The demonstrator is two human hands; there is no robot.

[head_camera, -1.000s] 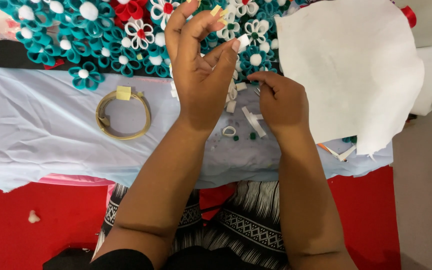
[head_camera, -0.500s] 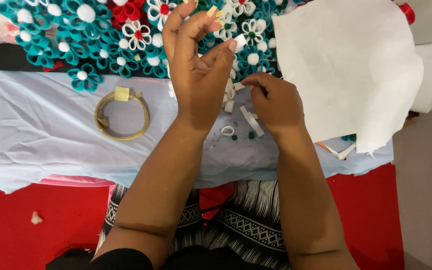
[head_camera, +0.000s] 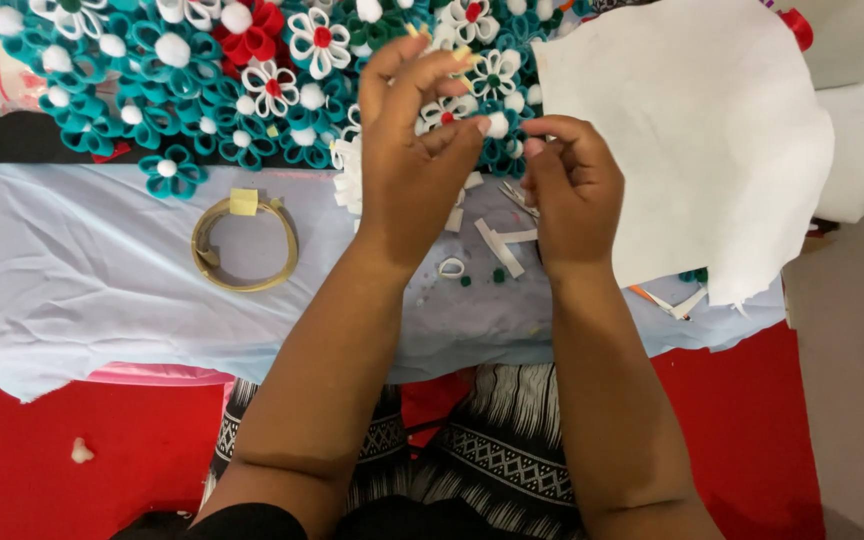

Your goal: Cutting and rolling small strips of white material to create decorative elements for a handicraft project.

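The left hand (head_camera: 414,160) is raised over the work with its fingers (head_camera: 430,75) drawn together, pinching a small pale strip (head_camera: 464,52) at their tips; what exactly the strip is cannot be told. Just beside it, the right hand (head_camera: 574,190) is curled with its fingers (head_camera: 552,135) bunched together, and whether they grip anything cannot be told. Both sets of fingers hover close above a spread of paper flowers (head_camera: 202,70), teal, white and red, each with a white or red ball at its centre, which lies beyond the fingers along the far edge. Under and near the fingers, small white paper strips (head_camera: 500,245) and a white loop (head_camera: 450,267) lie loose on a pale blue cloth (head_camera: 82,290) spread flat over the surface. Well to the left of the fingers, a ring of tan tape (head_camera: 244,245) with a yellow tag rests on the same cloth. To the right of the fingers, a large white sheet (head_camera: 692,150) overlaps the cloth's edge, with another white piece beyond it. Nearer the person than the fingers, the cloth ends over a red floor covering (head_camera: 52,460), and a black-and-white patterned garment (head_camera: 492,460) shows between the forearms. A grey floor (head_camera: 852,380) runs along the far right.
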